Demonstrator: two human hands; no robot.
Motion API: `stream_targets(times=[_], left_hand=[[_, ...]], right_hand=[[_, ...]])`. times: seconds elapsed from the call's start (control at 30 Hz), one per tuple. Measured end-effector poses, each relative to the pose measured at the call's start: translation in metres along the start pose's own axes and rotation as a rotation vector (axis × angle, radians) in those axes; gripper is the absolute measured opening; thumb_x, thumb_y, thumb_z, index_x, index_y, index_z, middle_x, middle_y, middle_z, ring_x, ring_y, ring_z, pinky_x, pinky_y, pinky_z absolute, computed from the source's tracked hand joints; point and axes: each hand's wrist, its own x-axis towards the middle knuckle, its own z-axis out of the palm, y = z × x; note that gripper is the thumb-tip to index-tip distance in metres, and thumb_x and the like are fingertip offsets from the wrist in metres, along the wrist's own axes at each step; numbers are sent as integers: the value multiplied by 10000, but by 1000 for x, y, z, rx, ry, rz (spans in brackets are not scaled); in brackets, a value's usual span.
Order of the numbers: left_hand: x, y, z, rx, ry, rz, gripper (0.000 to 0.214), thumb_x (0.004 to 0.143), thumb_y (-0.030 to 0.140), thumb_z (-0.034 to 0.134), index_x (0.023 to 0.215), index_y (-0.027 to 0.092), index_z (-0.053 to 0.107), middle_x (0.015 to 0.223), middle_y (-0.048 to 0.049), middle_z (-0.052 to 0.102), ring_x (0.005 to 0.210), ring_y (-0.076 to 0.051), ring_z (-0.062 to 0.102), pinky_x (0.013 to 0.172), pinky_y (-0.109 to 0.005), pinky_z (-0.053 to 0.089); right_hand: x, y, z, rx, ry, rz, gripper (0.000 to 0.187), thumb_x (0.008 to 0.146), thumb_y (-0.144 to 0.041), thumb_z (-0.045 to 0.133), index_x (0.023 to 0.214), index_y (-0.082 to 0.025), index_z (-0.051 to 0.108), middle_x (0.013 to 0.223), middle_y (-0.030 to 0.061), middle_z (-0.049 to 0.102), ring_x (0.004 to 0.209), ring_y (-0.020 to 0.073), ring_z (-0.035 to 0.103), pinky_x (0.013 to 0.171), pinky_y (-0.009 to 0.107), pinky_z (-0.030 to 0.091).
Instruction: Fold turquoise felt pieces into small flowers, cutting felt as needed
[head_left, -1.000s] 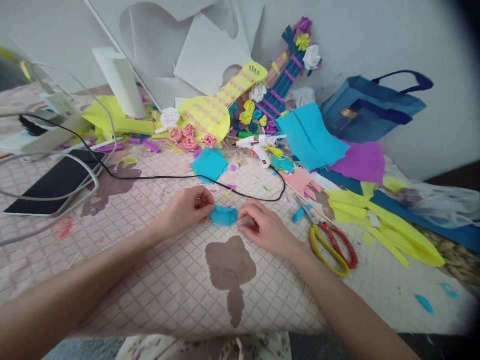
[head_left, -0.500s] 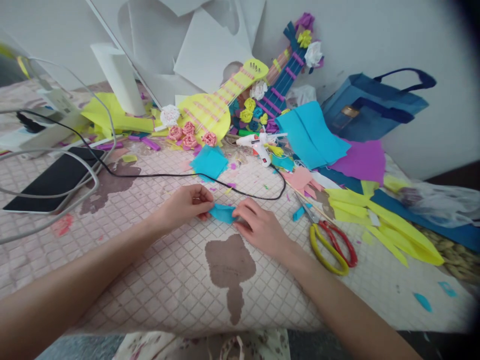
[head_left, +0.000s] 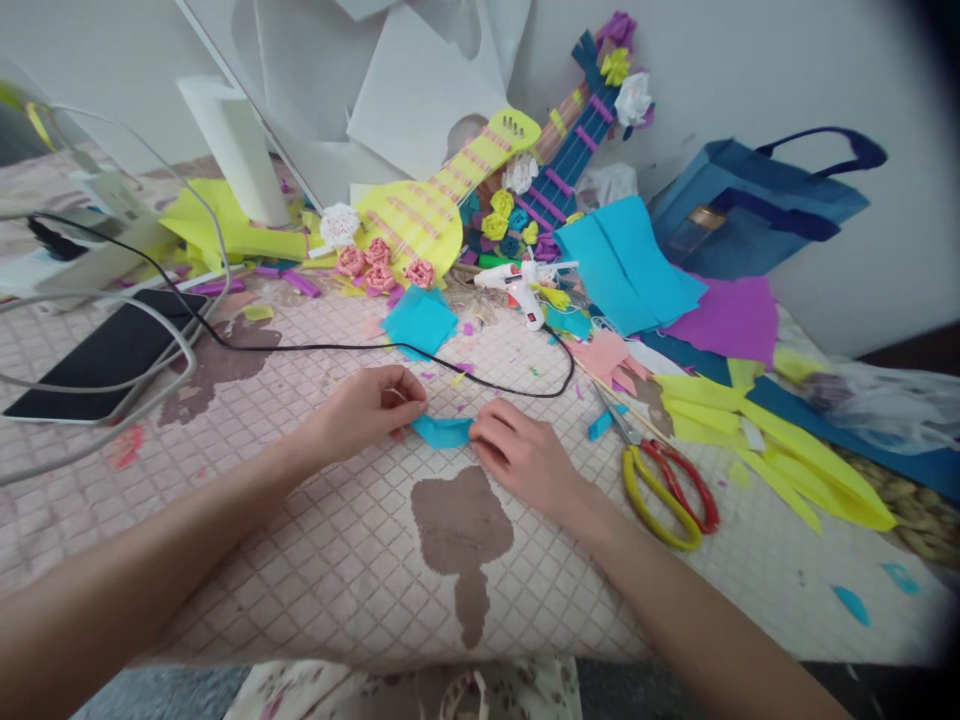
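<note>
Before the glue gun [head_left: 525, 290], left hand [head_left: 369, 408] and right hand [head_left: 521, 448] fingers pinch blue paper [head_left: 442, 434] — apparently part-folded. Left of the gun, blue squares [head_left: 418, 318] lie flat.

The left hand [head_left: 375, 412] and right hand [head_left: 521, 450] hide the blue paper's [head_left: 442, 433] ends. The left edge cuts off the power strip [head_left: 34, 272]; the plastic bag's [head_left: 889, 400] contents are too blurred to tell.

Location type: tabletop handicraft workspace; home or studio cannot be determined. Indicators: hot glue gun [head_left: 531, 308], scissors [head_left: 637, 447], blue paper sheets [head_left: 630, 270] and flower-trimmed yellow model guitar [head_left: 420, 222] on quilted cloth [head_left: 337, 590], plus power strip [head_left: 34, 275].
</note>
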Motion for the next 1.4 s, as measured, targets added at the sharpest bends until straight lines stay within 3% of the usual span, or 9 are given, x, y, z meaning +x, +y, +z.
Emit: stream_targets(times=[0.1, 0.23, 0.3, 0.43, 0.5, 0.63, 0.93, 1.4], left_hand=[[-7, -1, -6, 292, 129, 246, 145, 787, 319, 617, 806, 176, 599, 751, -16, 616, 654, -138, 565, 610, -262, 472], [-22, -3, -3, 457, -17, 551, 93, 808, 276, 631, 846, 194, 607, 911, -38, 599, 898, -185, 550, 813, -306, 457], [-29, -5, 3, 589, -2, 597, 97, 821, 228, 618, 904, 187, 591, 982, -62, 577, 954, -208, 520, 830, -331, 436], [-37, -8, 14, 872, 110, 764, 65, 885, 151, 509, 896, 180, 566, 950, -58, 591, 871, -204, 505, 780, -354, 385], [-37, -10, 15, 943, 96, 811, 104, 907, 133, 473, 887, 178, 565, 933, -51, 600, 853, -197, 503, 789, -358, 368], [-36, -14, 13, 891, 46, 788, 117, 933, 169, 467, 879, 181, 569, 914, -39, 603, 855, -186, 509, 813, -354, 358], [-36, -18, 17, 590, 68, 524, 44, 871, 146, 558, 887, 180, 536, 892, -20, 585, 876, -181, 522, 802, -341, 401], [-39, -11, 19, 535, 62, 440, 92, 881, 170, 517, 826, 172, 591, 928, -46, 535, 898, -185, 508, 823, -343, 429]], right_hand=[[-1, 0, -1, 23, -26, 30, 133, 906, -155, 442, 867, -206, 559, 930, 40, 576, 805, 137, 560, 644, 237, 414], [0, -3, -3, 70, -19, 67, 110, 864, -118, 480, 844, -201, 548, 906, 32, 575, 788, 136, 558, 644, 240, 411], [0, -4, -4, 78, -19, 74, 109, 849, -107, 489, 832, -200, 543, 900, 30, 577, 778, 137, 554, 641, 244, 410], [0, -7, -4, 58, -28, 75, 99, 855, -120, 490, 826, -197, 544, 878, 33, 581, 784, 147, 558, 650, 254, 416], [-1, -7, -4, 42, -33, 63, 100, 867, -131, 484, 827, -196, 549, 876, 38, 587, 795, 153, 561, 654, 259, 419], [-2, -5, -3, 53, -41, 52, 95, 880, -144, 493, 842, -195, 564, 904, 42, 597, 816, 153, 568, 678, 261, 426], [-3, -4, -3, 197, -36, 124, 85, 862, -130, 541, 871, -205, 580, 914, 11, 589, 806, 122, 568, 672, 233, 416], [2, -11, -6, 285, -55, 253, 78, 848, -142, 548, 793, -195, 563, 855, -3, 543, 646, 87, 497, 588, 229, 372]])
